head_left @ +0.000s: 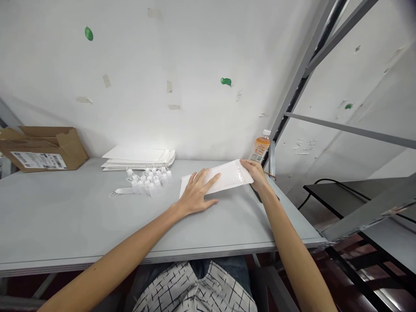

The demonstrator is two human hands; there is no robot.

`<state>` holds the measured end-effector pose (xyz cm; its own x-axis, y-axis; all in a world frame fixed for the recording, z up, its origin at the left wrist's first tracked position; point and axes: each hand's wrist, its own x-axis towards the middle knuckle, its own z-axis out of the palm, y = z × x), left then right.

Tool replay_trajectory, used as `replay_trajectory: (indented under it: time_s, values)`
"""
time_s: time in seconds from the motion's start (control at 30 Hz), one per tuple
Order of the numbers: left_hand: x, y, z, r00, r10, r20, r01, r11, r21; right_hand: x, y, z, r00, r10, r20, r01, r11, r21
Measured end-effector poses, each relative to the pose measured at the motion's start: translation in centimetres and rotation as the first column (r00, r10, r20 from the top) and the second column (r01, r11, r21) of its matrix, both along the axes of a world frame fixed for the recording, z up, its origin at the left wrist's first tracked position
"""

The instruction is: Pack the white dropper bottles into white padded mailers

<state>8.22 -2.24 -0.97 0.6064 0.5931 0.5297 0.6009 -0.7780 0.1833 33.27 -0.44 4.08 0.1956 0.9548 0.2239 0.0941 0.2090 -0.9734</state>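
Note:
A white padded mailer envelope [229, 175] lies at a slant on the grey table, its right end raised a little. My left hand [198, 193] rests on its left part with fingers spread. At the right end, my right hand [255, 173] grips the envelope's edge between thumb and fingers. Part of another white sheet or envelope [184, 184] shows under my left hand. To the left stands a cluster of small white bottles [151, 180] with loops. Behind them is a stack of white envelopes [138, 157].
An opened cardboard box [42, 149] with a label sits at the far left. A bottle of orange drink [261, 146] stands behind my right hand. A dark flat object [256, 193] lies partly hidden beneath my right wrist. Metal frame bars [292, 93] rise at the right.

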Motion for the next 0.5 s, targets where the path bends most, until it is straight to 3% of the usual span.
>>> replay_trajectory:
  time_s: [0.1,0.23,0.33,0.5]
  values:
    - [-0.2,0.3,0.1,0.998,0.058,0.028,-0.056,0.998,-0.038,0.0,-0.2,0.6,0.989,0.003,-0.149,0.002,0.999,0.034]
    - [-0.5,0.7,0.4,0.99,0.111,0.09,-0.102,0.99,-0.093,-1.2,-0.8,1.0,0.972,0.064,-0.225,-0.06,0.998,0.025]
    - [-0.6,0.8,0.7,0.969,0.15,0.194,-0.132,0.986,-0.106,-2.1,-1.5,1.3,0.949,0.192,-0.251,-0.195,0.981,0.013]
    - [-0.6,0.7,1.2,0.874,0.208,0.44,-0.156,0.976,-0.152,-3.0,-2.2,1.8,0.911,0.371,-0.179,-0.384,0.922,-0.043]
